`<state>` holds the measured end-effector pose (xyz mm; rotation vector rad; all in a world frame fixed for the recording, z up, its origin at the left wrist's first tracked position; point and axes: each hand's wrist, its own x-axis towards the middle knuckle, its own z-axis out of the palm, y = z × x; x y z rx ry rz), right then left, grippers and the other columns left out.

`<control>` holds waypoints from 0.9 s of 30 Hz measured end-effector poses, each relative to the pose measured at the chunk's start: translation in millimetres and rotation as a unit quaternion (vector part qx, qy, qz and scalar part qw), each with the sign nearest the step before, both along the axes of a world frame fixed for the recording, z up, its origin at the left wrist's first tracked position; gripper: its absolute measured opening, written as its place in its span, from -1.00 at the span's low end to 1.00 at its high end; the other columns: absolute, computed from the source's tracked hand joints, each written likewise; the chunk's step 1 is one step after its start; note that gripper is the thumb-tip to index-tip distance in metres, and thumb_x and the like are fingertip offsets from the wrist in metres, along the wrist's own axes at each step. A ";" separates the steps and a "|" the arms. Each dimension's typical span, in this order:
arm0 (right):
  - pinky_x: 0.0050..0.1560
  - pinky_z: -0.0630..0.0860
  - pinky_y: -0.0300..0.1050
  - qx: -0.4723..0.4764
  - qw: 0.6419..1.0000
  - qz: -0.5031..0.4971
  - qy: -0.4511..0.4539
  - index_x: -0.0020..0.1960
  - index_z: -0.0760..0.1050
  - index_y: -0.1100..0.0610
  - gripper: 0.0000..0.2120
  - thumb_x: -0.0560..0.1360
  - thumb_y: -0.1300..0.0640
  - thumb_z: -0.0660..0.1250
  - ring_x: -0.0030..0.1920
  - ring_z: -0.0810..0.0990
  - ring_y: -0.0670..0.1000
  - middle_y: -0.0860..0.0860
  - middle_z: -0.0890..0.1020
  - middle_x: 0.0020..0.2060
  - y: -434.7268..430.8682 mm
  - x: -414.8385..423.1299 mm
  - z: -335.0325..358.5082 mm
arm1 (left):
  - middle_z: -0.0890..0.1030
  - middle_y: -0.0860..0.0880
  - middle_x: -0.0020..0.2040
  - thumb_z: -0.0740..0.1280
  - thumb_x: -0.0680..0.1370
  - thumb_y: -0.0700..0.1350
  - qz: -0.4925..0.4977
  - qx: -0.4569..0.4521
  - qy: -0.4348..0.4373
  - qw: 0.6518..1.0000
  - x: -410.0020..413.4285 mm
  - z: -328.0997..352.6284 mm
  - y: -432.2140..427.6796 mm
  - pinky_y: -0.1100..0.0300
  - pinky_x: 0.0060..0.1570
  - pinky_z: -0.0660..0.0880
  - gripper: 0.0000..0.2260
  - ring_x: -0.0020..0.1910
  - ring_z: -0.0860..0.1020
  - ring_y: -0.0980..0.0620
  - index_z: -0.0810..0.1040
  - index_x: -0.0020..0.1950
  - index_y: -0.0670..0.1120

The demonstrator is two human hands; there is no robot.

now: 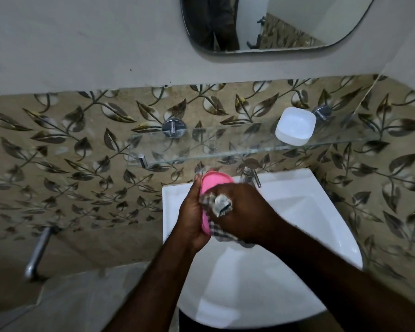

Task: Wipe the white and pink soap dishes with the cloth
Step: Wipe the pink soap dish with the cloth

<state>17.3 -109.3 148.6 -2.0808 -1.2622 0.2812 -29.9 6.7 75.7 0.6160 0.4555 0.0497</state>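
Two soap dishes counted. My left hand (191, 213) grips the one pink soap dish (215, 185) on edge above the basin (304, 212). My right hand (246, 212) clutches the one cloth (222, 205), bunched and pressed against that dish. The one white soap dish (295, 127) sits at the right end of the glass shelf (201, 149), well apart.

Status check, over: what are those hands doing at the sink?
Left hand grips pink dish. Right hand presses cloth on it. White dish sits on glass shelf. Nothing blocking.

Glass shelf (201, 149) just above tap (249, 173).
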 end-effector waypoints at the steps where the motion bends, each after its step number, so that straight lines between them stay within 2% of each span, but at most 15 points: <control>1: -0.11 0.56 0.03 -0.024 0.999 0.027 0.013 -0.16 0.59 0.06 -0.87 0.32 0.23 0.43 -0.20 0.63 0.07 0.00 0.68 -0.22 -3.5 -4.4 -1.9 | 0.67 -0.27 0.08 0.29 0.40 0.27 0.004 -0.002 0.009 1.000 -2.4 -3.1 2.5 -0.03 0.02 0.58 -0.33 0.02 0.67 -0.20 0.55 0.27 -0.24; 3: -0.08 0.55 -0.03 -0.071 0.995 0.073 0.014 -0.07 0.63 0.06 -0.74 0.25 0.22 0.47 -0.14 0.61 0.02 -0.02 0.67 -0.16 -12.2 -8.7 -4.9 | 0.66 -0.31 0.07 0.31 0.39 0.29 0.014 -0.001 0.023 1.000 -7.0 -9.7 4.2 -0.04 -0.06 0.63 -0.28 -0.02 0.67 -0.22 0.49 0.34 -0.23; 4: -0.06 0.53 -0.07 -0.090 0.991 0.099 -0.007 -0.02 0.64 0.04 -0.70 0.25 0.22 0.48 -0.11 0.59 -0.01 -0.04 0.66 -0.13 -16.7 -9.2 -7.3 | 0.64 -0.33 0.12 0.31 0.40 0.29 0.015 -0.007 0.029 0.999 -9.1 -13.4 3.4 -0.08 -0.02 0.63 -0.29 0.00 0.66 -0.25 0.49 0.35 -0.21; 6: -0.02 0.50 -0.09 -0.124 0.981 0.142 -0.053 0.05 0.63 0.01 -0.73 0.36 0.17 0.42 -0.03 0.57 0.00 -0.01 0.62 -0.06 -25.5 -8.9 -10.0 | 0.60 -0.36 0.19 0.31 0.41 0.30 0.004 -0.017 0.042 0.999 -12.6 -19.7 0.4 -0.13 0.10 0.58 -0.30 0.05 0.64 -0.28 0.51 0.33 -0.20; 9: 0.04 0.47 -0.08 -0.180 0.966 0.143 -0.118 0.06 0.60 -0.02 -0.78 0.45 0.04 0.28 0.04 0.57 0.04 0.00 0.59 -0.02 -34.7 3.4 -7.8 | 0.65 -0.30 0.13 0.27 0.39 0.35 -0.003 -0.005 0.051 0.999 -13.4 -25.7 -0.6 -0.13 0.16 0.49 -0.30 0.06 0.62 -0.26 0.56 0.27 -0.18; 12: -0.06 0.46 -0.12 -0.123 0.988 0.020 -0.090 -0.01 0.63 0.04 -0.78 0.36 0.04 0.39 -0.03 0.60 0.07 0.01 0.64 -0.09 -27.5 18.5 2.1 | 0.66 -0.23 0.14 0.20 0.44 0.33 0.012 0.003 0.026 1.000 -9.7 -24.0 -0.2 -0.09 0.12 0.52 -0.34 0.09 0.62 -0.21 0.57 0.28 -0.15; 14: -0.15 0.41 -0.15 -0.069 0.994 -0.021 -0.085 -0.10 0.61 0.05 -0.86 0.34 0.11 0.45 -0.10 0.61 0.09 0.02 0.65 -0.18 -15.0 20.9 5.8 | 0.67 -0.20 0.14 0.15 0.51 0.31 -0.001 -0.006 0.004 1.000 -4.8 -19.5 -1.1 -0.04 0.03 0.57 -0.40 0.09 0.66 -0.15 0.65 0.19 -0.14; 16: -0.09 0.44 -0.13 -0.059 0.994 0.011 -0.094 -0.05 0.62 0.02 -0.87 0.40 0.08 0.41 -0.08 0.61 0.07 0.01 0.66 -0.15 -6.1 12.3 1.5 | 0.67 -0.22 0.14 0.20 0.48 0.31 -0.013 -0.016 -0.004 1.000 -1.1 -14.7 -0.4 -0.02 -0.01 0.60 -0.37 0.09 0.66 -0.16 0.64 0.20 -0.18; 19: -0.01 0.48 -0.01 -0.084 0.985 0.110 -0.099 0.05 0.62 -0.02 -0.79 0.49 -0.01 0.28 -0.02 0.58 0.05 0.00 0.62 -0.10 -11.7 -8.3 -8.2 | 0.57 -0.33 0.25 0.30 0.43 0.32 0.002 -0.022 0.013 1.000 -1.2 -15.9 4.1 -0.08 0.13 0.55 -0.26 0.16 0.60 -0.25 0.47 0.36 -0.24; 22: -0.09 0.52 -0.01 -0.111 0.976 0.135 -0.132 0.08 0.62 -0.05 -0.80 0.49 0.02 0.30 -0.03 0.59 0.05 -0.01 0.59 -0.10 -24.6 -11.0 -10.5 | 0.59 -0.36 0.20 0.29 0.47 0.32 -0.007 -0.050 0.023 0.998 -3.9 -23.9 4.5 -0.13 0.18 0.52 -0.35 0.12 0.61 -0.29 0.56 0.26 -0.21; 24: -0.07 0.54 -0.01 -0.123 0.975 0.124 -0.136 0.08 0.62 -0.06 -0.79 0.47 0.02 0.31 0.02 0.59 0.04 -0.02 0.60 -0.06 -27.1 -10.1 -9.8 | 0.62 -0.34 0.15 0.28 0.46 0.31 -0.010 -0.053 0.023 0.998 -4.7 -26.9 5.4 -0.12 0.15 0.53 -0.38 0.08 0.63 -0.27 0.61 0.19 -0.21; 27: -0.05 0.50 -0.08 -0.049 0.993 0.012 -0.110 0.08 0.62 0.02 -0.75 0.41 0.07 0.42 -0.02 0.61 0.10 0.03 0.64 -0.06 -17.0 1.0 -4.6 | 0.67 -0.26 0.10 0.25 0.44 0.29 -0.016 -0.044 -0.002 0.999 -0.9 -18.2 3.2 -0.05 0.04 0.57 -0.39 0.04 0.67 -0.20 0.66 0.14 -0.21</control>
